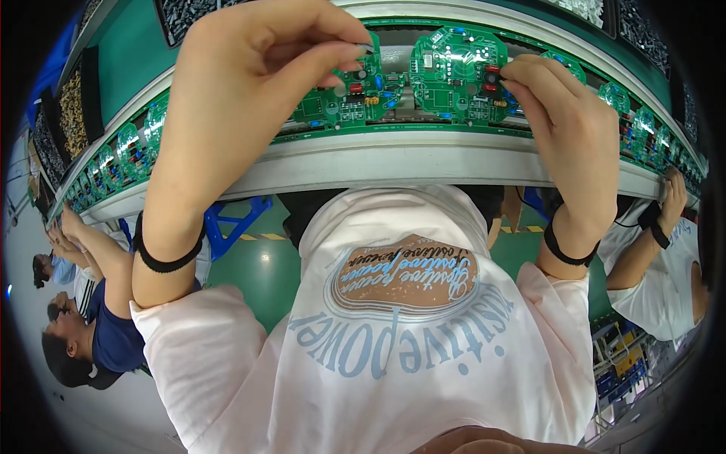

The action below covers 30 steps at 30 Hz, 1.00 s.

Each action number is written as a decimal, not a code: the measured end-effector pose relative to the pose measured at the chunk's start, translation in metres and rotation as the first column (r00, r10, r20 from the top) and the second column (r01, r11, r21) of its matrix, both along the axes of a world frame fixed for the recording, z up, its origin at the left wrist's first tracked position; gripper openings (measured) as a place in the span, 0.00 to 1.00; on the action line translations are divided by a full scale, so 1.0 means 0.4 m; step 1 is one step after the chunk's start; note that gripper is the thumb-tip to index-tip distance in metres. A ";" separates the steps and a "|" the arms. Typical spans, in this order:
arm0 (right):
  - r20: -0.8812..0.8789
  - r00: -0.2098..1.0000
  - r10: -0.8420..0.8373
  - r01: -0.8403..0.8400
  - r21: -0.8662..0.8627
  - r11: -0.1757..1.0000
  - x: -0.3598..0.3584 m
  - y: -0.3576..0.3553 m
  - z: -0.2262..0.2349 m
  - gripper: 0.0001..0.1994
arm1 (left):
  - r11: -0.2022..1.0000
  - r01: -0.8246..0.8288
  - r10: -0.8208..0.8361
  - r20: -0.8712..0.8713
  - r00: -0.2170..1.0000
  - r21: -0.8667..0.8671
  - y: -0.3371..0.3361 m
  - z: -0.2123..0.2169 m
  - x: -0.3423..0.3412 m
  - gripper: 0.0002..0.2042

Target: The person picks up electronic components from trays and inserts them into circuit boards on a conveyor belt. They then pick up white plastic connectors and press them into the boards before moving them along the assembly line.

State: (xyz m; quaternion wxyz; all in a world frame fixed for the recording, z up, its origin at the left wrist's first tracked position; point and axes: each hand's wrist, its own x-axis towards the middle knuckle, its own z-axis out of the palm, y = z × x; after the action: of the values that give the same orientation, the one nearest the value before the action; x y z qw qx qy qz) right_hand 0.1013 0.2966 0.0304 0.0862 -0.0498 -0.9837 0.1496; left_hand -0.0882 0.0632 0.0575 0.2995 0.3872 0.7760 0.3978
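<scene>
My left hand is above a green circuit board, thumb and forefinger pinched around a small dark electronic component. Most of that part is hidden by the fingertips. Just right of it lies another green circuit board, fitted with red, blue and black components. At its right edge my right hand is closed, its fingertips touching or almost touching a black round component. Whatever those fingers grip is hidden.
Both boards sit in a long rail with more boards to left and right. Bins of small parts stand behind the rail, including a black-parts bin. Co-workers sit left and right along the line.
</scene>
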 end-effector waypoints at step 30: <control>-0.119 0.992 -0.047 0.029 -0.146 0.989 0.010 0.008 -0.011 0.08 | 0.816 0.472 -0.547 -0.180 0.818 -0.333 0.137 0.039 -0.060 0.04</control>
State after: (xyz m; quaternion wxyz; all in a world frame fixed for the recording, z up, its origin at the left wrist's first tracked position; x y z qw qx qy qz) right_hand 0.1051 0.2999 0.0260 0.1452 -0.0654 -0.9622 0.2211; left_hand -0.1121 0.1181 0.0731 0.3387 0.5871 0.7228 0.1352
